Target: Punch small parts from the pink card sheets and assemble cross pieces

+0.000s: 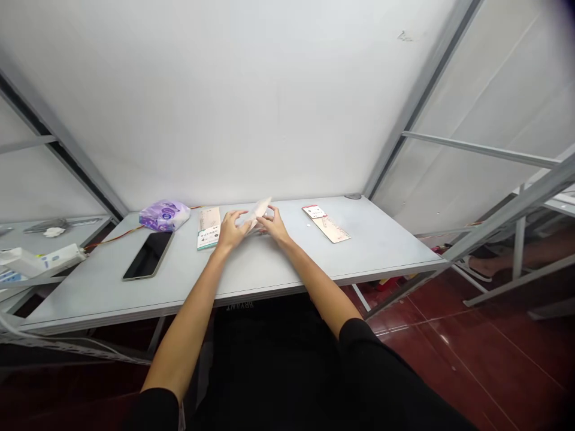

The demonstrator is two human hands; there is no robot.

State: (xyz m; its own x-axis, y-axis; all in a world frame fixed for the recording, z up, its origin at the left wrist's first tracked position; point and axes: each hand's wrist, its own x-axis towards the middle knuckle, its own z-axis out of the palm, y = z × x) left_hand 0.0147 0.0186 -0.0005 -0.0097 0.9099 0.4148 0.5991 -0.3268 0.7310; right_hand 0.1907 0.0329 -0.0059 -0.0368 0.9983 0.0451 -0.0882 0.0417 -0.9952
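Both my hands are raised over the middle of the table, holding a thin, pale packet (261, 208) that tilts up to the right. My left hand (230, 231) grips its left side between thumb and fingers. On the right side, my right hand (275, 227) pinches it close to the lower edge. The packet looks partly translucent; its kind is not clear. Left of my left hand lies a beige printed card with a white-and-green label (208, 236). Farther right rests a beige printed strip (333, 228) with a red-edged white label (314, 211).
A black-screened phone (148, 255) and a purple tissue pack (165, 215) are on the left of the grey table (265, 272). A thin cable runs behind them. A small grey object (353, 196) sits at the back right corner. Metal frame posts flank the table.
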